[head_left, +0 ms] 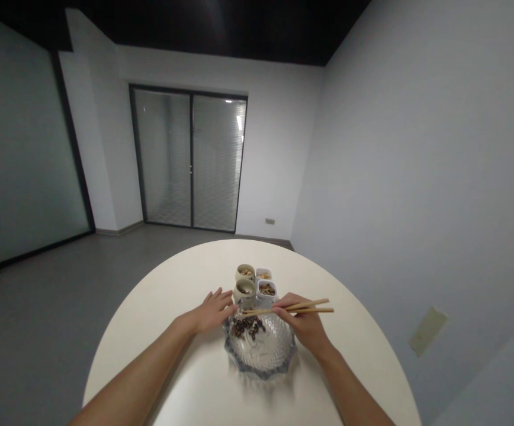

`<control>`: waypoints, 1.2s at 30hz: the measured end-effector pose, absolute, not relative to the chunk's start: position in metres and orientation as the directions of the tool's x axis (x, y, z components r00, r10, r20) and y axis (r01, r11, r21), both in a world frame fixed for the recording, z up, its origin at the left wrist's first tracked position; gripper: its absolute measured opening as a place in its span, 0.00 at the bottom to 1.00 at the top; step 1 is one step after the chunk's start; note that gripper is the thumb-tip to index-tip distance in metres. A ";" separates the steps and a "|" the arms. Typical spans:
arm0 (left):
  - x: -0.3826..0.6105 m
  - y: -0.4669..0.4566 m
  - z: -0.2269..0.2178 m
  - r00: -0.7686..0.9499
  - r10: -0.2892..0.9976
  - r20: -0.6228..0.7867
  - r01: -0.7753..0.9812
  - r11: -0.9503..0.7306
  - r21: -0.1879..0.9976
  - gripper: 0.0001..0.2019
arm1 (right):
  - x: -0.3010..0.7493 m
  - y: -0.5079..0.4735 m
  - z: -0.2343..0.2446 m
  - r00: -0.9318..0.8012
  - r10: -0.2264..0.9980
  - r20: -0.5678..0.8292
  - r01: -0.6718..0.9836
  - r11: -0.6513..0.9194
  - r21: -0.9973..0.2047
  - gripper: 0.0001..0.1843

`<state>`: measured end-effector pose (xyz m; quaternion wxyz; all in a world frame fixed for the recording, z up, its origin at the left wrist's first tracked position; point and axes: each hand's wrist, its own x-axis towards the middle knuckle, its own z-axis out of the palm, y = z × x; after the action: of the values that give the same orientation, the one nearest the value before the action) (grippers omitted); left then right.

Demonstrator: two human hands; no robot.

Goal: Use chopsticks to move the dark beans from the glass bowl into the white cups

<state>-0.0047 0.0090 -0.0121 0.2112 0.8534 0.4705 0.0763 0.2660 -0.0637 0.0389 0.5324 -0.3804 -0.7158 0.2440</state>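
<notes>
My right hand (300, 319) grips a pair of wooden chopsticks (304, 307), whose tips point left over the far side of a clear scalloped glass bowl (261, 371). Small dark brown pieces (249, 326), possibly beans or seeds, lie on the bowl's left side. At the bowl's far left edge, my left hand (215, 310) has its fingers spread, with nothing held. Just beyond the bowl stand two beige cups (245, 290) and two white square dishes (266, 289). Pale pieces show in the far pair; the near white dish holds brownish pieces. Whether the chopstick tips pinch anything is too small to tell.
Everything stands on a round white table (186, 278) with a curved edge. A pale wall (417, 148) runs close along the right, with a taped patch (428, 331). Glass doors (190, 160) are at the back, beyond the grey floor (61, 307).
</notes>
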 end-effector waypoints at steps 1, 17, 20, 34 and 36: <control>-0.004 0.009 -0.011 0.542 0.838 -0.071 0.774 -0.464 0.432 0.29 | 0.264 -0.064 0.039 -0.155 0.809 0.567 0.284 0.586 -0.759 0.10; -0.003 0.007 -0.007 0.546 0.835 -0.076 0.772 -0.465 0.433 0.28 | 0.259 -0.063 0.036 -0.231 0.798 0.557 0.266 0.603 -0.752 0.08; -0.003 0.006 -0.007 0.549 0.833 -0.072 0.768 -0.469 0.436 0.29 | 0.260 -0.064 0.037 -0.234 0.788 0.569 0.275 0.615 -0.739 0.08; -0.007 0.010 -0.014 0.538 0.838 -0.088 0.784 -0.459 0.419 0.30 | 0.274 -0.060 0.043 -0.042 0.740 0.672 0.282 0.654 -0.702 0.08; -0.007 0.010 -0.014 0.539 0.837 -0.090 0.783 -0.459 0.419 0.30 | 0.274 -0.059 0.042 -0.044 0.766 0.641 0.291 0.623 -0.726 0.09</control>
<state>-0.0066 0.0099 -0.0138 0.2099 0.8518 0.4756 0.0641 0.2737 -0.0593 0.0423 0.5764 -0.3819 -0.6924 0.2061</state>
